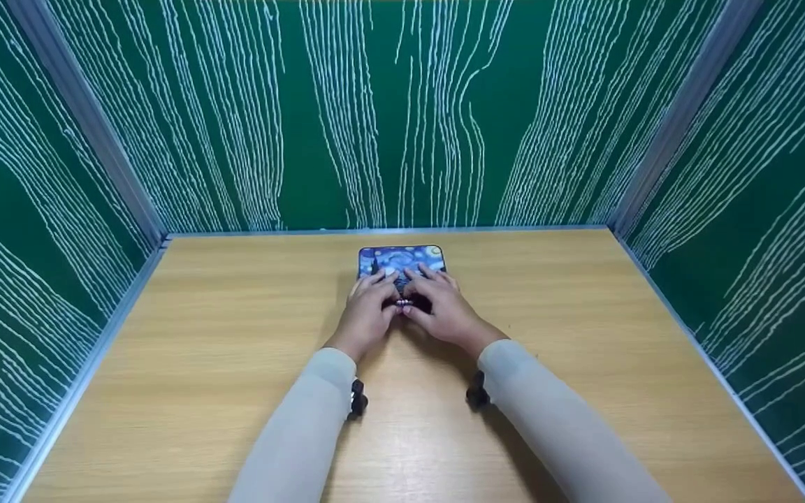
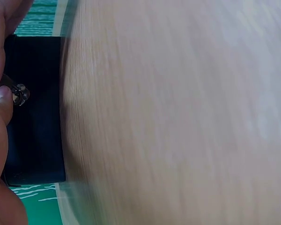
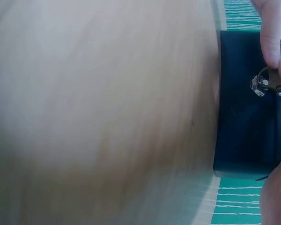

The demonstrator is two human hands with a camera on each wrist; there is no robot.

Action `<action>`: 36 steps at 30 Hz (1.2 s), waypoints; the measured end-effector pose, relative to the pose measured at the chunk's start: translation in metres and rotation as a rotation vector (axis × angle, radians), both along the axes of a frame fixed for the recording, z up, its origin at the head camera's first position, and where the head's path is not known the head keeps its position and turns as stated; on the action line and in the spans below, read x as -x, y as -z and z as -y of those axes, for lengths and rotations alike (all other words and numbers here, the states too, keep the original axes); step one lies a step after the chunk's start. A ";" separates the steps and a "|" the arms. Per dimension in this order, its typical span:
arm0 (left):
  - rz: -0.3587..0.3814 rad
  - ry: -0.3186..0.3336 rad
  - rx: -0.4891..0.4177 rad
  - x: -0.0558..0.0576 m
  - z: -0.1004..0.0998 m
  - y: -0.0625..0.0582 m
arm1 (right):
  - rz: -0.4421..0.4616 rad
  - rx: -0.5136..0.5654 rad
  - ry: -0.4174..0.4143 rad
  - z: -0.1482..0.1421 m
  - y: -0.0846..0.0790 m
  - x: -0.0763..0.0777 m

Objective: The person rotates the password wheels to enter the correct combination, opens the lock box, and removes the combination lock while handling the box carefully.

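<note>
One box (image 3: 243, 131) is recorded, with one lid (image 1: 400, 257) in a blue swirling pattern and one metal clasp (image 3: 271, 84) on its dark front face. Two hands are counted, a left hand (image 1: 366, 314) and a right hand (image 1: 448, 311), together with two pale sleeves (image 1: 298, 433) and two dark wrist devices (image 1: 357, 398). One desk (image 1: 235, 314) with a wood-grain surface, three green panels (image 1: 437, 105) marked with white lines, and two grey corner posts (image 1: 98, 119) are also noted.

The box is placed at the far middle of the desk, near the back panel. Its clasp side is turned toward the person. The front face is seen to be wider than tall, its long axis running left to right, roughly parallel to the far edge of the desk. Whether the lid is longer in width or in depth cannot be told, as its near part is covered by the hands.

The box is grasped by both grips at its near edge: fingers (image 1: 374, 277) are laid over the lid, and the thumbs (image 2: 4, 99) are brought together at the clasp. The exact contact of each thumb is partly cut off in the wrist views.
</note>
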State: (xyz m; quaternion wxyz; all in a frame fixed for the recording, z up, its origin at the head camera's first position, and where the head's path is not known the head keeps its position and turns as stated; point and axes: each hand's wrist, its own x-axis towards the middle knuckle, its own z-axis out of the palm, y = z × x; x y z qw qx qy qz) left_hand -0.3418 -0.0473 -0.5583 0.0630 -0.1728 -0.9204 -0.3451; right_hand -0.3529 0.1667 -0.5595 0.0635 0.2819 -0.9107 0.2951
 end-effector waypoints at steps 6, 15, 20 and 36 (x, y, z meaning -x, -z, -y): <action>0.036 -0.019 -0.004 -0.001 -0.001 -0.001 | 0.019 -0.006 0.004 -0.001 0.000 -0.001; 0.022 -0.004 -0.013 0.000 0.000 0.001 | 0.016 -0.001 0.005 -0.001 -0.001 -0.001; -0.064 0.016 0.002 0.001 0.001 0.004 | 0.003 0.001 0.004 0.000 -0.001 -0.001; 0.042 -0.017 -0.015 0.000 0.000 0.001 | 0.022 0.011 0.013 -0.001 -0.001 -0.001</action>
